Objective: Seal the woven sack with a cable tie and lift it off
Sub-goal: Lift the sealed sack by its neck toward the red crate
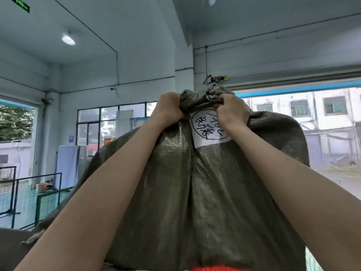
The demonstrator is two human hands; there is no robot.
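A full, dark olive woven sack (pixel 195 192) fills the centre of the view from the head camera, rising from the bottom edge of the frame to a bunched neck (pixel 201 98) at about mid-height, raised in front of the person with the ceiling showing above it. The neck is gathered into a crumpled knot of fabric; whether a cable tie circles it cannot be told. Just below the neck, a white paper label (pixel 210 130) with handwritten black characters inside a drawn circle lies flat against the sack's face.

Both bare arms reach up and forward to the neck. The left hand (pixel 169 108) has its grip clamped on the left side of the gathered fabric, fingers curled around it. The right hand (pixel 233 109) has its grip clamped on the right side of the bunch, its knuckles covering the label's upper right corner. The two hands sit close, with the twisted fabric between them.

A strip of red material (pixel 216 268) shows at the bottom edge below the sack.

Behind, a pale-walled hall has a round ceiling lamp (pixel 68 39), a black-framed window (pixel 109 124) and green metal railings (pixel 39 194) at the left. At the right, a wide opening gives onto a pale building (pixel 312 118) outside.
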